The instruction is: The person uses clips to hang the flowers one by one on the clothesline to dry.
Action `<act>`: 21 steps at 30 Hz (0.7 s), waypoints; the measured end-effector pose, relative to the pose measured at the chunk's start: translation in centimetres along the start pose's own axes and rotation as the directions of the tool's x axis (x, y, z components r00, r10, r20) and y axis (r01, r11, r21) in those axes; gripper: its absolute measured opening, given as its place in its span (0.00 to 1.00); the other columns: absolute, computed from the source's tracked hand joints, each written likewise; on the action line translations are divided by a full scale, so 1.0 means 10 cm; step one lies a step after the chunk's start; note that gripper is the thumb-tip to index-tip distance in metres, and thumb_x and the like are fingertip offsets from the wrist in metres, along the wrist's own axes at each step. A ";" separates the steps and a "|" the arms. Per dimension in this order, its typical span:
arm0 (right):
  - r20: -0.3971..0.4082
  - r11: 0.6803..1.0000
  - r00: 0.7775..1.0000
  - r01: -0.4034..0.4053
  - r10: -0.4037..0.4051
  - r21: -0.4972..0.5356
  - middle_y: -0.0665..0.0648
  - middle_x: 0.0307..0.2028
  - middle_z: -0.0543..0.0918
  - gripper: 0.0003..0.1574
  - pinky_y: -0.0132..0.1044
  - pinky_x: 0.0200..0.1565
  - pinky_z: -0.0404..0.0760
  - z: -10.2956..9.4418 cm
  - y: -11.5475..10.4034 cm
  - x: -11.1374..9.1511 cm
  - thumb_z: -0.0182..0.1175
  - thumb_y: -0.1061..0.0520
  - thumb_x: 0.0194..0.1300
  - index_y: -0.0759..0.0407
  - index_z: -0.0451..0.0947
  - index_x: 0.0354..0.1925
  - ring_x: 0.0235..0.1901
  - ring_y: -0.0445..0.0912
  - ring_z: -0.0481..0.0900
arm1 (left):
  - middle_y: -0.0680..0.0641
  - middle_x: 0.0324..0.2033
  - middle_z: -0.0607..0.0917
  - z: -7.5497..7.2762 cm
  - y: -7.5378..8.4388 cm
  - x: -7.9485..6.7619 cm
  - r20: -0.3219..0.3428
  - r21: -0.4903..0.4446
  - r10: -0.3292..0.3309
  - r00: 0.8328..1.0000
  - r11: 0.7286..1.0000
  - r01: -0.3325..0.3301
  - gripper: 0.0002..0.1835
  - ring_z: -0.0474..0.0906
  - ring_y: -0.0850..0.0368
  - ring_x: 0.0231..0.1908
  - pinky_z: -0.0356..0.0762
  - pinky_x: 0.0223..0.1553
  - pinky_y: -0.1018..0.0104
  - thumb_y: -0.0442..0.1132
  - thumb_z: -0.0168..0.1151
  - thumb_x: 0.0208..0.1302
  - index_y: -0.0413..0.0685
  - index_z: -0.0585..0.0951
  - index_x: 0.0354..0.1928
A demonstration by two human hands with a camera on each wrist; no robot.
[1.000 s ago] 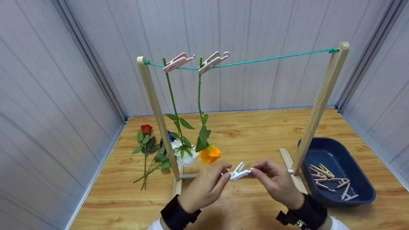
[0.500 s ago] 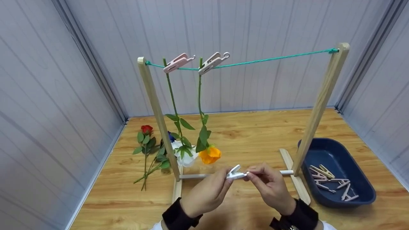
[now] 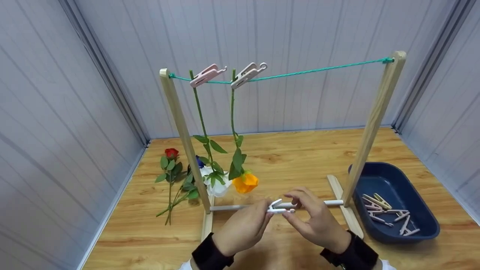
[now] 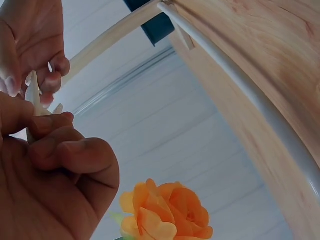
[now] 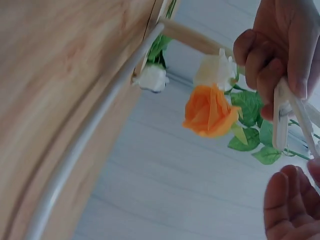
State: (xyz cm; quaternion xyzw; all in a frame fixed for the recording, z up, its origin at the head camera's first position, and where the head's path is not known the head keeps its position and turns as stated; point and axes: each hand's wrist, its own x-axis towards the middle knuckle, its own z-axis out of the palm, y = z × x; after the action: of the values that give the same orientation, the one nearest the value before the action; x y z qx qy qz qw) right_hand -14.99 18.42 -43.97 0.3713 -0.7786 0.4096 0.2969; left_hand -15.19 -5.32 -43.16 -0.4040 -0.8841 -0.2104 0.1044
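L hand pinches wht clip; R hand loose, prob. touching hook end.

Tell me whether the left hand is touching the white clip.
Touching. The right wrist view shows it plainly: the left hand pinches one end of the white clip between thumb and fingers.

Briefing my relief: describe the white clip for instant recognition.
Find the wooden frame, then its white bottom bar. Against that bar in the head view, the left grip pinches the white clip. Only it is held: other clips are in the blue bin or on the green cord.
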 end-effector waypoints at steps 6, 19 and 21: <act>0.186 0.983 0.982 0.054 -0.021 -0.175 0.55 0.53 0.87 0.26 0.42 0.48 0.88 -0.07 0.05 0.01 0.76 0.59 0.68 0.59 0.82 0.62 0.49 0.45 0.87 | 0.50 0.39 0.82 0.06 0.01 0.00 -0.045 0.117 0.089 0.995 0.990 -0.084 0.12 0.76 0.63 0.36 0.77 0.37 0.72 0.40 0.46 0.89 0.39 0.73 0.60; 0.324 0.962 0.943 0.156 -0.076 -0.227 0.48 0.38 0.81 0.12 0.29 0.36 0.77 -0.10 0.09 -0.02 0.70 0.52 0.76 0.56 0.83 0.51 0.34 0.37 0.75 | 0.53 0.38 0.81 0.15 0.01 -0.01 -0.032 0.205 0.151 0.988 0.968 -0.142 0.12 0.76 0.62 0.36 0.76 0.37 0.72 0.41 0.49 0.88 0.42 0.76 0.60; 0.318 0.954 0.944 0.175 -0.092 -0.244 0.47 0.36 0.80 0.11 0.28 0.35 0.74 -0.10 0.09 -0.02 0.70 0.51 0.76 0.55 0.82 0.47 0.33 0.36 0.71 | 0.53 0.38 0.80 0.16 -0.01 0.00 -0.030 0.192 0.154 0.988 0.971 -0.145 0.12 0.75 0.62 0.36 0.74 0.37 0.72 0.42 0.50 0.88 0.43 0.76 0.59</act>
State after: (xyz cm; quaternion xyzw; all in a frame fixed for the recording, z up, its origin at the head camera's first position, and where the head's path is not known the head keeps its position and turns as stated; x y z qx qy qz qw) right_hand -15.48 19.69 -44.03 0.4382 -0.8360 0.2172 0.2489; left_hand -15.29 -4.69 -44.67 -0.4528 -0.8646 -0.1259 0.1777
